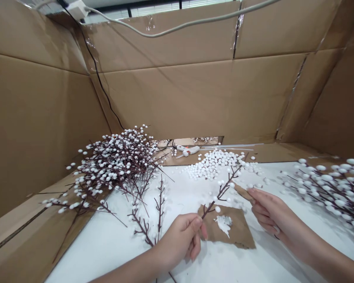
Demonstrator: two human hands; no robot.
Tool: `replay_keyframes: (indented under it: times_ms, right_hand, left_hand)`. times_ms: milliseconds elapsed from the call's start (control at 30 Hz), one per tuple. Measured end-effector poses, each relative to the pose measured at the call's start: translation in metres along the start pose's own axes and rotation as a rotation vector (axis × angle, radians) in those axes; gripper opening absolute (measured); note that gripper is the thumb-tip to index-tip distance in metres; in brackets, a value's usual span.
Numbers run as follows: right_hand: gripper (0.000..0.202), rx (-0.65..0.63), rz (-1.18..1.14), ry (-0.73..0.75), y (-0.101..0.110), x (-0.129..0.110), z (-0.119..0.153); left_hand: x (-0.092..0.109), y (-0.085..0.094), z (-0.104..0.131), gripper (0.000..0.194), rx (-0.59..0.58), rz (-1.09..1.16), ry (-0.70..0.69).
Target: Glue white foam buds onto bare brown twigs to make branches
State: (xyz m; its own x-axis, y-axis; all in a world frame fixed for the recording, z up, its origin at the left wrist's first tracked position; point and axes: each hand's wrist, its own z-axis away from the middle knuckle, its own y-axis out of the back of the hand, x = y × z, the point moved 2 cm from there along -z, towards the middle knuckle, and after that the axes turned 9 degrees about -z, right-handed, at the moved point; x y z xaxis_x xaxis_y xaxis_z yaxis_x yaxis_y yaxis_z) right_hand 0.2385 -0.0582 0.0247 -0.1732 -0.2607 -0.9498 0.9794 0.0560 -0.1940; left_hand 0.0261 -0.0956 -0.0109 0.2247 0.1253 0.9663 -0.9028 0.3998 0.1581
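Note:
My left hand (pixel 184 236) is closed on the lower stem of a dark brown artificial berry branch (pixel 221 192), which slants up to the right and bears a few white berries. Pinched in my right hand (pixel 267 212) is a small strip of cardboard (pixel 242 192), its tip close to the branch's upper twigs. Below the branch lies a torn cardboard piece (pixel 238 232) with a smear of white paste (pixel 224 225) on it. Bare brown branches (pixel 141 226) rest on the white table just left of my left hand.
A heap of white-berried branches (pixel 120 157) fills the left, with another bunch (pixel 336 188) at the right edge. Loose white berries (pixel 215 161) are piled at the back, near a glue gun (pixel 188 150). Cardboard walls (pixel 177 98) enclose the table; a cable (pixel 156 34) crosses above.

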Motion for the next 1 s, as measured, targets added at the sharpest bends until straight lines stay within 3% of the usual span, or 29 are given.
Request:
replay_keyframes:
  times_ms: [1000]
  right_hand:
    - [0.045, -0.005, 0.039, 0.029, 0.0016, 0.0036, -0.0051]
  left_hand:
    - [0.001, -0.0017, 0.0007, 0.044, 0.025, -0.03, -0.005]
